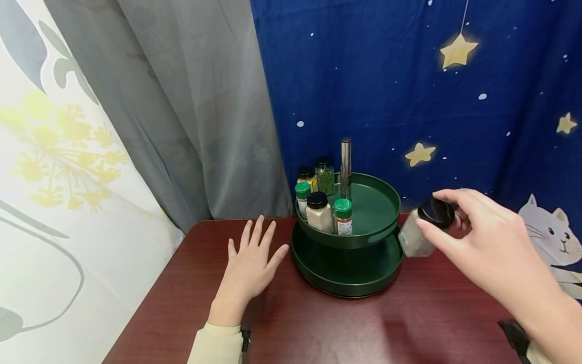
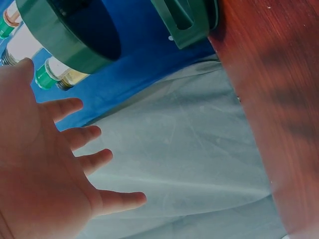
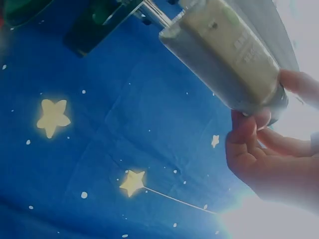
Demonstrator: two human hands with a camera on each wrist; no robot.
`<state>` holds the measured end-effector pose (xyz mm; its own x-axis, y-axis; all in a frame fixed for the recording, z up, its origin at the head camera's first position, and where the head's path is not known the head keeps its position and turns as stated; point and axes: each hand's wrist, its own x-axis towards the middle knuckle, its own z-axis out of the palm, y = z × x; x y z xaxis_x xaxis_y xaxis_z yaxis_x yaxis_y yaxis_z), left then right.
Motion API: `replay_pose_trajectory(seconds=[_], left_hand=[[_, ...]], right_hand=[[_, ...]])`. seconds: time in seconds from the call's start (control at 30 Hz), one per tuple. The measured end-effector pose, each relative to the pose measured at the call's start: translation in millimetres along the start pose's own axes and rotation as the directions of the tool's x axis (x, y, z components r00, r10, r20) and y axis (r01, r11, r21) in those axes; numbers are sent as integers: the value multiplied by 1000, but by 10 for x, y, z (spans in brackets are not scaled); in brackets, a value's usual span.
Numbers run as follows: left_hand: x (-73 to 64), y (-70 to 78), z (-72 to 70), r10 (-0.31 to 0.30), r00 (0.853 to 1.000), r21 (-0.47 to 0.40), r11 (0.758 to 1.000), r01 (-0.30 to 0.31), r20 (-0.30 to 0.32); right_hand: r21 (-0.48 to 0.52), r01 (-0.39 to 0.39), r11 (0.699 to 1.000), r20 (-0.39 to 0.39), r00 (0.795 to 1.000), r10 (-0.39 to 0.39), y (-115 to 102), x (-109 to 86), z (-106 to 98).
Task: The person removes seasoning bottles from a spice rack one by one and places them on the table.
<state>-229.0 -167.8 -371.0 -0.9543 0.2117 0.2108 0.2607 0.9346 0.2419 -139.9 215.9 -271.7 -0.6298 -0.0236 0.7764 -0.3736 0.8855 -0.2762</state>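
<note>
1. Pinching the pale jar point(image 1: 415, 238) by its black lid, your right hand point(image 1: 495, 242) holds it tilted, just right of the two-tier green rack point(image 1: 350, 290) in the head view. Your left hand point(image 1: 250, 265), fingers straight and spread apart, is left of the rack, by the red-brown table point(image 1: 168, 308). On the left part of the upper tray point(image 1: 379, 197), a cream jar point(image 1: 319, 218) stands near; a yellow jar point(image 1: 311, 180) and a green herb jar point(image 1: 325, 179) stand far.
2. From the left wrist, your palm and parted fingers show before the grey curtain point(image 2: 184, 149).
3. From the right wrist, your thumb and fingers clamp the pale jar's lid end before the blue curtain point(image 3: 99, 159); its printing seems too blurred to read.
</note>
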Motion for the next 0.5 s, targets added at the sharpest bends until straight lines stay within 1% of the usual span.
replay_pose_trajectory(seconds=[0.1,0.2,0.33,0.43,0.5], left_hand=[[5,-5,1,1,1000,4,1000,-1,2],[8,-10,-2,-2,1000,5,1000,2,14],[8,-11,-2,-1,1000,5,1000,1,16],[8,-14,1,-3,1000,4,1000,2,17],[9,-16,6,-1,1000,6,1000,1,16]], right_hand=[[-66,-16,998,107,994,22,80,-78,-34],[-102,-24,995,187,981,43,163,-160,-36],[-120,-25,992,262,963,56,263,-269,-3],[-128,-39,991,314,946,78,335,-347,27],[-120,-49,992,329,940,86,386,-402,50]])
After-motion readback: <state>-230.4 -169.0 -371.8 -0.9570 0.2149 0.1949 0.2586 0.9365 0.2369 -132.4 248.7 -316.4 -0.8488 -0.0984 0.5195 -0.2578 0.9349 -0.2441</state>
